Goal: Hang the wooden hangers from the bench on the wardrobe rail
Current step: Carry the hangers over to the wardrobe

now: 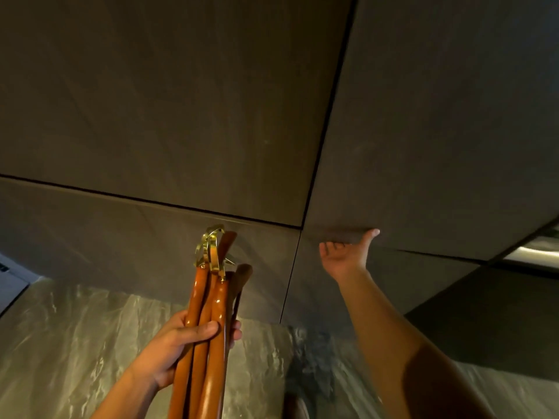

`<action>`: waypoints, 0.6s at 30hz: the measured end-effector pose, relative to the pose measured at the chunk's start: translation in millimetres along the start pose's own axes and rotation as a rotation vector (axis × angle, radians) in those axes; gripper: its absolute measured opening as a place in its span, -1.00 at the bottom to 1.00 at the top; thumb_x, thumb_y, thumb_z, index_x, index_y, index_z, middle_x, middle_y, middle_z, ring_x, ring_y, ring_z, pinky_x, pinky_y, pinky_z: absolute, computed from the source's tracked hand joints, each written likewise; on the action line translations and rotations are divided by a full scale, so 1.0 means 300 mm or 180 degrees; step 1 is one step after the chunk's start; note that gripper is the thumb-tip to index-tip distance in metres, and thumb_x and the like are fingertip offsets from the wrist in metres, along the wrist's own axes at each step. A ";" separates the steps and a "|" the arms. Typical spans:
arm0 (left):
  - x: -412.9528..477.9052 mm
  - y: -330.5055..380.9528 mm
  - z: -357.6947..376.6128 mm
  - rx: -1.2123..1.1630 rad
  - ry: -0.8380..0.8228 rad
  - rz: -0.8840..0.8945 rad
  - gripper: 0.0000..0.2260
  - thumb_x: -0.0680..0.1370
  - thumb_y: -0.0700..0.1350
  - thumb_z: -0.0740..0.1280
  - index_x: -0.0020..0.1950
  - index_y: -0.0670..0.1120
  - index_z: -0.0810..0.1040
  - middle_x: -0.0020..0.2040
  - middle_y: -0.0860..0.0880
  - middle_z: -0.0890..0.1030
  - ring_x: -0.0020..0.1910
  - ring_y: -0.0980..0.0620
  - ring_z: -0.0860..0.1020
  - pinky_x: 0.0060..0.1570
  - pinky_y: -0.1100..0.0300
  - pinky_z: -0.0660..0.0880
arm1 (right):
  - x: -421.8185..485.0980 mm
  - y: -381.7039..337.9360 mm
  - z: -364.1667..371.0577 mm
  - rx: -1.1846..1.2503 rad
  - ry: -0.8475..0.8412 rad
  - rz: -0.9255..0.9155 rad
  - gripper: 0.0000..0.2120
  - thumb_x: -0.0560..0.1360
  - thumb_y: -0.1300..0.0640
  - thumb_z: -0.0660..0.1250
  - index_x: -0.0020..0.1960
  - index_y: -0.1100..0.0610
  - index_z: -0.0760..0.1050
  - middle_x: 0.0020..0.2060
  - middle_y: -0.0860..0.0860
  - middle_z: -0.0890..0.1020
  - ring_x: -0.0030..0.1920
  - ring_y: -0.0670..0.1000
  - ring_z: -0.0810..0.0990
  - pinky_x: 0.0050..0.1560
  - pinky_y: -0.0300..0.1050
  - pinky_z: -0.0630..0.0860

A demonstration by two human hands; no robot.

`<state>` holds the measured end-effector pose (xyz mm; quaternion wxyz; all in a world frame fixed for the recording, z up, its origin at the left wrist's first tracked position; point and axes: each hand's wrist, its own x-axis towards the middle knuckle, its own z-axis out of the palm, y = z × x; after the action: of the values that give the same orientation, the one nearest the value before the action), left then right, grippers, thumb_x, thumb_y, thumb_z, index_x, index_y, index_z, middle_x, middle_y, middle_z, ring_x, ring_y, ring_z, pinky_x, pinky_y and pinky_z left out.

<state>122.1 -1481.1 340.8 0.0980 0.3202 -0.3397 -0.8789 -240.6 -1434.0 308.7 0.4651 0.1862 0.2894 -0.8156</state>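
Nearest, the left hand [178, 343] grips a bundle of wooden hangers [208, 313] around their shoulders. The thumb lies across the front and the fingers wrap behind, so the gold hooks [211, 249] stand bunched above the fist. The hangers are thus in hand and off the bench. None is hung, and no rail shows at all.

The step in hand, as I judge it, is opening the wardrobe. To do it well, hold the bundle upright and clear of the door's swing, with the hooks turned away from the dark veneer so they cannot scratch it. Pull straight out from the edge rather than sideways.

Further out, the right forearm stretches up and forward, wrist bent back, palm toward the camera. The right hand [344, 255] sits at the lower edge of a door panel [423, 131], thumb spread along that edge. Its fingers are curled and seem to hook behind the edge, though shadow makes the contact hard to confirm. Beyond, dark panels meet at thin seams, all closed.
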 end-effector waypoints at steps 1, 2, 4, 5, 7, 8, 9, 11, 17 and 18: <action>-0.014 0.009 -0.020 -0.0023 -0.0039 -0.0036 -0.45 0.29 -0.34 0.59 0.26 -0.35 0.55 0.26 -0.53 0.47 0.10 -0.42 0.60 0.15 -0.24 0.54 | -0.018 0.009 -0.013 -0.0076 0.0021 -0.0031 0.22 0.23 -0.58 0.26 0.62 -0.01 -0.18 0.62 0.06 -0.02 0.60 0.10 0.01 0.57 0.09 0.04; -0.024 0.015 -0.038 -0.0046 -0.0058 -0.0062 -0.44 0.31 -0.35 0.58 0.28 -0.36 0.53 0.27 -0.54 0.45 0.11 -0.43 0.59 0.17 -0.25 0.53 | -0.041 0.018 -0.028 -0.0173 0.0038 -0.0043 0.21 0.24 -0.57 0.27 0.63 0.01 -0.13 0.62 0.06 0.02 0.60 0.09 0.04 0.56 0.09 0.06; -0.055 0.032 -0.080 -0.0006 -0.0121 -0.0143 -0.40 0.33 -0.37 0.55 0.34 -0.36 0.47 0.29 -0.54 0.44 0.13 -0.43 0.57 0.21 -0.28 0.49 | -0.090 0.046 -0.073 -0.0304 0.0105 -0.0121 0.19 0.25 -0.56 0.27 0.63 0.05 -0.05 0.61 0.07 0.10 0.59 0.10 0.10 0.55 0.08 0.09; -0.072 0.039 -0.098 0.0031 -0.0158 -0.0183 -0.39 0.34 -0.38 0.55 0.36 -0.35 0.45 0.29 -0.54 0.44 0.14 -0.43 0.56 0.22 -0.29 0.48 | -0.119 0.061 -0.098 -0.0352 0.0148 -0.0157 0.18 0.25 -0.56 0.28 0.63 0.06 -0.03 0.60 0.07 0.12 0.58 0.10 0.12 0.55 0.10 0.10; -0.094 0.052 -0.132 0.0107 -0.0191 -0.0235 -0.38 0.34 -0.38 0.54 0.37 -0.34 0.44 0.29 -0.53 0.45 0.17 -0.45 0.54 0.25 -0.31 0.45 | -0.192 0.091 -0.153 -0.0467 0.0239 -0.0235 0.17 0.23 -0.55 0.31 0.62 0.07 0.06 0.57 0.08 0.22 0.56 0.12 0.20 0.54 0.15 0.14; -0.105 0.056 -0.142 0.0173 -0.0212 -0.0262 -0.37 0.34 -0.37 0.54 0.38 -0.33 0.42 0.28 -0.52 0.46 0.22 -0.47 0.51 0.28 -0.33 0.42 | -0.232 0.103 -0.182 -0.0532 0.0279 -0.0304 0.13 0.23 -0.55 0.32 0.60 0.08 0.14 0.53 0.09 0.31 0.52 0.14 0.28 0.51 0.17 0.19; -0.115 0.060 -0.146 0.0233 -0.0218 -0.0287 -0.35 0.35 -0.36 0.54 0.39 -0.33 0.40 0.29 -0.51 0.47 0.28 -0.50 0.47 0.31 -0.34 0.38 | -0.274 0.112 -0.207 -0.0586 0.0301 -0.0363 0.07 0.25 -0.53 0.33 0.55 0.11 0.25 0.46 0.11 0.43 0.46 0.16 0.39 0.48 0.19 0.26; -0.131 0.069 -0.145 0.0315 -0.0238 -0.0362 -0.34 0.35 -0.34 0.55 0.41 -0.33 0.38 0.28 -0.48 0.49 0.32 -0.50 0.41 0.34 -0.34 0.34 | -0.363 0.124 -0.261 -0.0568 0.0357 -0.0492 -0.08 0.29 -0.48 0.35 0.41 0.14 0.44 0.29 0.15 0.59 0.31 0.19 0.55 0.39 0.18 0.40; -0.155 0.051 -0.090 0.0252 -0.0320 -0.0521 -0.36 0.35 -0.34 0.54 0.39 -0.34 0.40 0.26 -0.46 0.53 0.13 -0.37 0.61 0.22 -0.27 0.49 | -0.610 0.089 -0.407 -0.0581 0.0698 -0.0734 -0.42 0.42 -0.36 0.33 -0.03 0.16 0.69 -0.14 0.14 0.74 -0.09 0.13 0.71 0.01 0.10 0.61; -0.155 0.046 -0.071 0.0266 -0.0333 -0.0544 -0.34 0.33 -0.33 0.56 0.38 -0.33 0.41 0.26 -0.45 0.54 0.13 -0.37 0.61 0.23 -0.27 0.48 | -0.646 0.071 -0.436 -0.0601 0.0733 -0.0760 -0.49 0.36 -0.31 0.41 -0.12 0.17 0.69 -0.24 0.12 0.71 -0.26 0.09 0.71 -0.17 0.01 0.63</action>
<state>170.8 -1484.8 360.9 -0.0086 0.3055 -0.3521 -0.8846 -121.1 -1232.0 313.5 0.3443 0.1982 0.4360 -0.8075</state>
